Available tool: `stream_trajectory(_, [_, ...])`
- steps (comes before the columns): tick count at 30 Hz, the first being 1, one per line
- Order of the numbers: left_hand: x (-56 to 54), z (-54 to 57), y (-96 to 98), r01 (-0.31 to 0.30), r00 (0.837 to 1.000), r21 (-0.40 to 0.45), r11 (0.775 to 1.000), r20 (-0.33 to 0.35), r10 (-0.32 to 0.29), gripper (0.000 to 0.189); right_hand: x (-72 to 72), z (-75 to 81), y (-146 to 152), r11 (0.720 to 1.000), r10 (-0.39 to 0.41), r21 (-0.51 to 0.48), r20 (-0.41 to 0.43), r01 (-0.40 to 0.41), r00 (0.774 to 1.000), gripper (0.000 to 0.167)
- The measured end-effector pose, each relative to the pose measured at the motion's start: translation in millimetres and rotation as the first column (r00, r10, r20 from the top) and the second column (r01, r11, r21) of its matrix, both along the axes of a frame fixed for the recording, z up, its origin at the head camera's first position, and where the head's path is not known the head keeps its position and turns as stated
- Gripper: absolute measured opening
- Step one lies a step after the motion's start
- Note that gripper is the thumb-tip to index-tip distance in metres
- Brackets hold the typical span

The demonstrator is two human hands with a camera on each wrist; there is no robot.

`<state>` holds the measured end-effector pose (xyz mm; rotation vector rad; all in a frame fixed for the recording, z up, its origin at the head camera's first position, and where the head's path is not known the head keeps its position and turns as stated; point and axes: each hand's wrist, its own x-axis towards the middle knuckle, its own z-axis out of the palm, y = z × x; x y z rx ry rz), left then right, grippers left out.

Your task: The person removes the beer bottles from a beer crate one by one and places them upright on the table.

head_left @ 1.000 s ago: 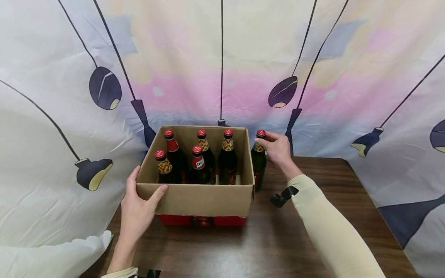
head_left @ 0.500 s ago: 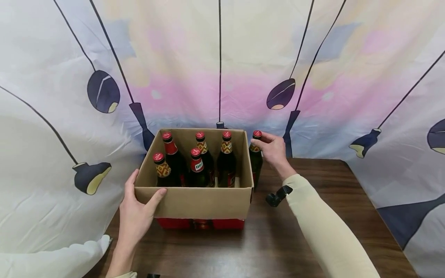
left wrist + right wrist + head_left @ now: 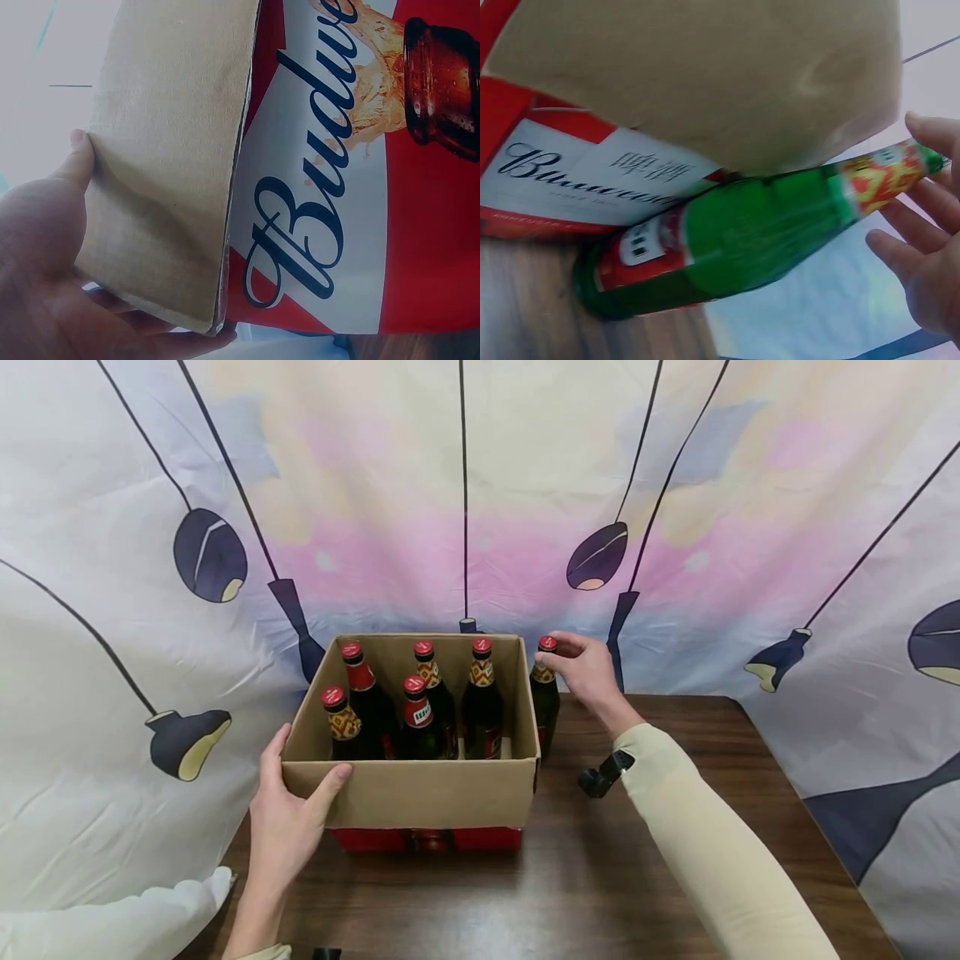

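A cardboard beer box (image 3: 420, 793) stands on the table with its top open. Several capped beer bottles, such as one with a red neck label (image 3: 415, 710), stand inside it. My left hand (image 3: 288, 827) grips the box's front left corner, thumb on the front flap and fingers along the left side; the left wrist view shows the thumb on the brown flap (image 3: 165, 150). My right hand (image 3: 596, 677) pinches the neck of a green beer bottle (image 3: 545, 702), just under its red cap. That bottle stands outside the box, close against its right side, base on the table.
The dark wooden table (image 3: 637, 852) extends in front and to the right of the box. A printed cloth (image 3: 390, 527) hangs behind and at both sides. White fabric (image 3: 112, 918) bunches at the left edge.
The whole scene has shifted slightly left in the head view. Relative to the box, the bottle in my right hand appears marginally closer. Both hands keep their hold.
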<state>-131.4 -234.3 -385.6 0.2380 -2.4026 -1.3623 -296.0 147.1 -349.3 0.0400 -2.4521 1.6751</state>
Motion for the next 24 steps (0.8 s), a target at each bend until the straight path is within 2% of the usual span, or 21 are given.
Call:
stream_trajectory(8, [0.6, 0.3, 0.0, 0.014, 1.0, -0.014, 1.0, 0.002, -0.014, 0.097, 11.6, 39.4, -8, 0.999, 0.013, -0.033, -0.121, -0.017, 0.993, 0.049])
stream_trajectory(13, [1.4, 1.9, -0.1, 0.018, 1.0, -0.001, 1.0, 0.011, -0.018, 0.098, 24.8, 55.8, -32, 0.989, 0.091, -0.097, -0.171, -0.109, 0.981, 0.046])
stream_trajectory(18, [1.0, 2.7, -0.6, 0.025, 1.0, -0.005, 1.0, 0.01, -0.025, 0.097, 38.2, 59.7, -65, 0.973, 0.167, -0.137, -0.132, -0.185, 0.977, 0.044])
stream_trajectory(24, [2.0, 1.9, -0.8, 0.026, 1.0, -0.004, 1.0, 0.003, -0.026, 0.097, 50.6, 47.6, -102, 0.959, 0.257, -0.118, -0.018, -0.257, 0.966, 0.043])
